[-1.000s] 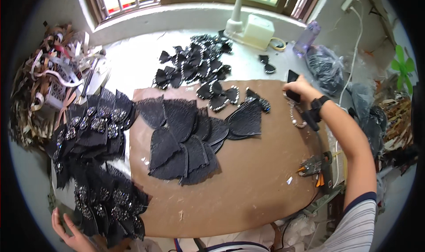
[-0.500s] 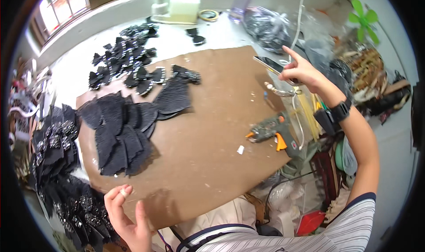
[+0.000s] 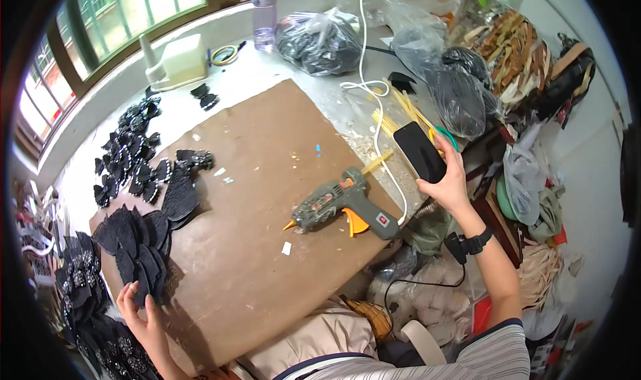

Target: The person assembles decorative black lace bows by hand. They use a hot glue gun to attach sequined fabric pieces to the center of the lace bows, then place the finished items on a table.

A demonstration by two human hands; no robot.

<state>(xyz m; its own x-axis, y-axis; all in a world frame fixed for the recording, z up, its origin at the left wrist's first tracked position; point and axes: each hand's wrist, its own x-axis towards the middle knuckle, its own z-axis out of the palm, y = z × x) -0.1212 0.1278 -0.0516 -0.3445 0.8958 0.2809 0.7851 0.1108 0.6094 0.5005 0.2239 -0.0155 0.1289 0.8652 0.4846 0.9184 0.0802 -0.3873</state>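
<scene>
1. Black smartphone (image 3: 420,151): held in the right hand (image 3: 449,183), fingers closed around its lower end, screen dark, at the right edge of the board.
2. Brown board (image 3: 267,146): work surface lying on the pale table (image 3: 200,103).
3. Grey glue gun (image 3: 342,205) with orange trigger: resting on the board, just left of the right hand, nozzle pointing left, a glue stick in its rear.
4. Black fabric pieces (image 3: 137,243): overlapped fan at the board's left corner; left hand (image 3: 141,316) touches the lowest piece, fingertips resting on it, not clamped.
5. Black bows (image 3: 130,156): clustered on the table, upper left.
6. White cable (image 3: 374,113): trailing past the phone.
</scene>
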